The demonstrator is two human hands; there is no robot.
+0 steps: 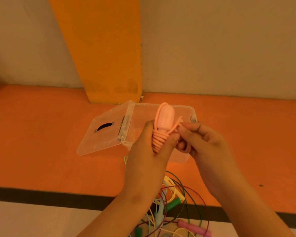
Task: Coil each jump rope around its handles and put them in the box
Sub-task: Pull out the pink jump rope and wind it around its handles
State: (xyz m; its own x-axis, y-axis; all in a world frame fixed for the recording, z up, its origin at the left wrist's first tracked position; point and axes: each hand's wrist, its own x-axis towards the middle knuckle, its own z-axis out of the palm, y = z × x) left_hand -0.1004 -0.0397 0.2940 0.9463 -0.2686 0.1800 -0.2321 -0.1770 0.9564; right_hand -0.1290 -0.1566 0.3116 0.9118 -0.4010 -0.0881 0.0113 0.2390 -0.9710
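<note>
A pink jump rope [163,124] is held upright above the clear plastic box [140,117], its cord wound in tight coils around the handles. My left hand [147,151] grips the coiled lower part. My right hand [200,139] pinches the loose end of the pink cord beside the handle top. The box stands open on the orange surface, its lid [102,134] folded out to the left. What lies inside the box is hard to make out.
A tangle of loose jump ropes [174,207] with green, yellow, pale blue and pink handles lies near me below my wrists. A dark strip [41,194] edges the orange surface. An orange pillar [106,48] rises against the wall behind the box.
</note>
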